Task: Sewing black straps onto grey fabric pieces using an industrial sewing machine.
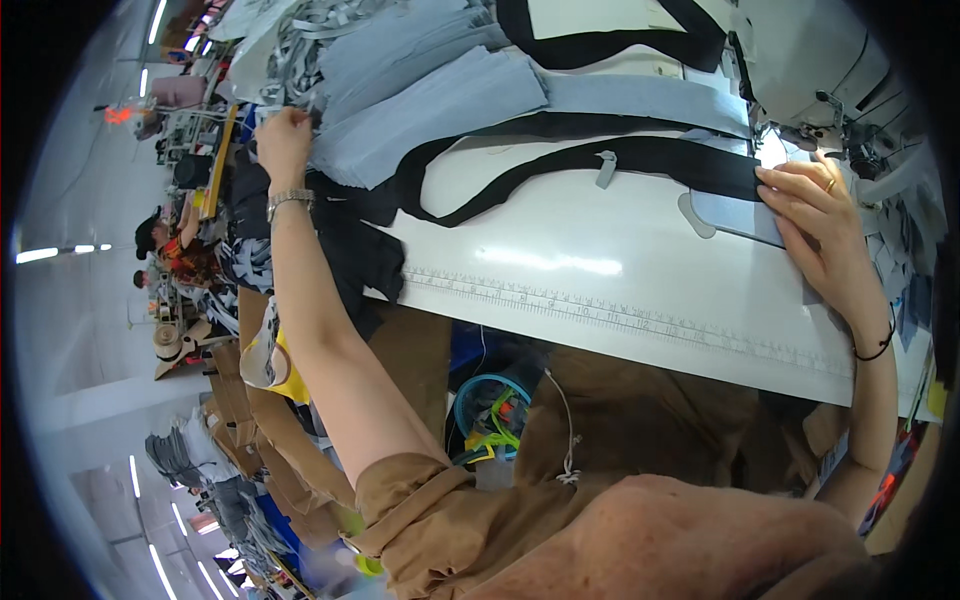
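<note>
My left hand [285, 142] is closed at the left end of a stack of grey fabric pieces [430, 115]; what its fingers hold, if anything, is hidden. At the right, my right hand [815, 205] grips the end of a long black fabric strip [640, 155] with bent fingers, close to the lit needle area of a sewing machine [800, 135]. The strip curves leftward over the white table [600, 225]. A grey fabric band [650, 100] runs beside it, up to the machine. Below my right fingers lies a smooth grey plate [735, 212].
A small grey tab [606, 168] lies against the black strip. Dark fabric [355, 250] hangs over the table's left edge, and a printed ruler [600, 310] follows the front edge. Under the table stands a blue-rimmed bin [465, 405]. Other people [185, 250] are far left.
</note>
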The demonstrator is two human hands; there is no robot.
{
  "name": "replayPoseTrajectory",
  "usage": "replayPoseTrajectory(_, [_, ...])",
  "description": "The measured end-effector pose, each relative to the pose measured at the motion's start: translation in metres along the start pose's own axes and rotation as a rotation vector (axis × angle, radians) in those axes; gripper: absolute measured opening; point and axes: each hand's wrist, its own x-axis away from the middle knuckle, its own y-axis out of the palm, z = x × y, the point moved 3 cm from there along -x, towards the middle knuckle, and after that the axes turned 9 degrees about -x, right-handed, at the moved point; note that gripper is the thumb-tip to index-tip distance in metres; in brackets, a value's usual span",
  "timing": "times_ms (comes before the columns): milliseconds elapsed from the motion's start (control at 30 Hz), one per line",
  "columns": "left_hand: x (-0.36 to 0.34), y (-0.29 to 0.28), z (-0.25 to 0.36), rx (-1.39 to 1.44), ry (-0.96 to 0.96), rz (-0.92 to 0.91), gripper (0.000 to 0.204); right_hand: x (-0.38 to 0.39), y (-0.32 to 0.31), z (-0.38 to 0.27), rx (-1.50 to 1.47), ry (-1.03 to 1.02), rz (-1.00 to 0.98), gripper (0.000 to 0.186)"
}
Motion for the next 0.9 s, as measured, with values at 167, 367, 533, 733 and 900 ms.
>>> replayPoseTrajectory(167, [0.011,-0.006,-0.005,-0.056,0.092,0.171,0.018,-0.001,-0.001,0.003,0.005,-0.004,-0.027,0.028])
replayPoseTrajectory(367, [0.013,-0.024,-0.024,0.185,-0.112,0.158,0.023,0.0,0.0,0.001,0.047,-0.051,-0.007,0.027])
replayPoseTrajectory(533, [0.012,-0.026,-0.049,0.692,-0.34,0.111,0.021,-0.001,0.0,0.0,0.063,-0.113,0.048,0.024])
replayPoseTrajectory(733, [0.029,-0.02,-0.033,0.483,-0.136,0.021,0.02,0.0,0.001,0.002,0.038,-0.108,0.012,0.028])
replayPoseTrajectory(900, [0.046,-0.017,-0.017,0.286,-0.116,0.042,0.018,0.001,0.002,0.005,0.053,-0.145,0.044,0.025])
